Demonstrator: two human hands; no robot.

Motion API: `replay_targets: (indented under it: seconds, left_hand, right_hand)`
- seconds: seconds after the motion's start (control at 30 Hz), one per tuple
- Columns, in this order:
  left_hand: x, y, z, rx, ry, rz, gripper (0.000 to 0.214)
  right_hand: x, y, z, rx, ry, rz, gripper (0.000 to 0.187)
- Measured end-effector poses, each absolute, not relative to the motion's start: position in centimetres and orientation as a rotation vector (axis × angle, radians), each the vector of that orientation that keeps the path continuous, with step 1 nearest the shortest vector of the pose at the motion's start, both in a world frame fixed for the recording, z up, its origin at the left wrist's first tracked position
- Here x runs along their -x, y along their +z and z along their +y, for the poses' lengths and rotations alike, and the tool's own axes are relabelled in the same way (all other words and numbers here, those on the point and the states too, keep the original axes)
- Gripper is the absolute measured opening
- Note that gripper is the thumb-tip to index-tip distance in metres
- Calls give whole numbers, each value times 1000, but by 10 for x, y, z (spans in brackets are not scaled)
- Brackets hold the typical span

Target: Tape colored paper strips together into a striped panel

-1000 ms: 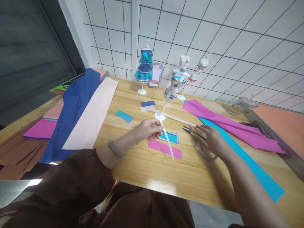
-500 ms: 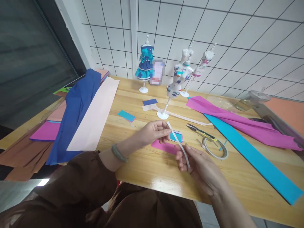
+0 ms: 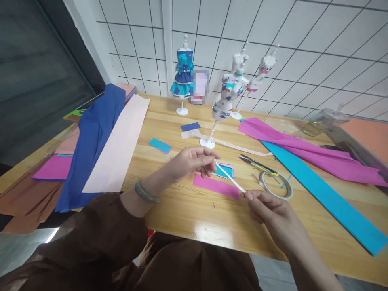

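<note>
On my feed, I have the white tape strip (image 3: 230,178) straight above the bench (image 3: 178,218), my left hand (image 3: 194,162) pinching one end, my right hand (image 3: 268,216) the other. Below lies a pink paper rectangle (image 3: 210,185); rightward, a tape roll (image 3: 290,189).

Loose brown sleeve (image 3: 100,238), green bangle (image 3: 146,195)

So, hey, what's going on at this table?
A person has a thin white strip stretched between their left hand and right hand, above a pink piece on the table. Scissors and a ring-shaped roll lie by the right hand. Behind stand three small dress forms, one wearing a blue dress.
</note>
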State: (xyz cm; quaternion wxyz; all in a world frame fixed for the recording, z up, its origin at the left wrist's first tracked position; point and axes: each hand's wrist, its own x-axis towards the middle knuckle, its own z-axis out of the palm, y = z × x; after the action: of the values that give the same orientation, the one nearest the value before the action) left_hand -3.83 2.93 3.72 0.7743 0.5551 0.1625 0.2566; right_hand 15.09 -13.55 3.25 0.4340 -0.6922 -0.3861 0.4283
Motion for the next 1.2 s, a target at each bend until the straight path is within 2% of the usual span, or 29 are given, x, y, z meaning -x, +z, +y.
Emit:
replay_targets:
  seconds: [0.17, 0.43, 0.73, 0.93, 1.2]
  left_hand:
    - [39, 36, 35, -1352, 537, 515, 30]
    - [37, 35, 28, -1596, 321, 585, 40]
    - [34, 30, 27, -1590, 358, 564, 33]
    - [32, 26, 29, -1534, 374, 612, 37]
    - [37, 34, 26, -1627, 276, 554, 24]
  right_hand:
    - [-156, 31, -146, 1874, 587, -1237, 26]
    - [-158, 24, -155, 1770, 276, -1587, 13]
    - [-156, 21, -156, 1754, 243, -1684, 11]
    - [-154, 20, -156, 1751, 258, -1704, 14]
    - [-154, 21, -152, 1735, 266, -1705, 17]
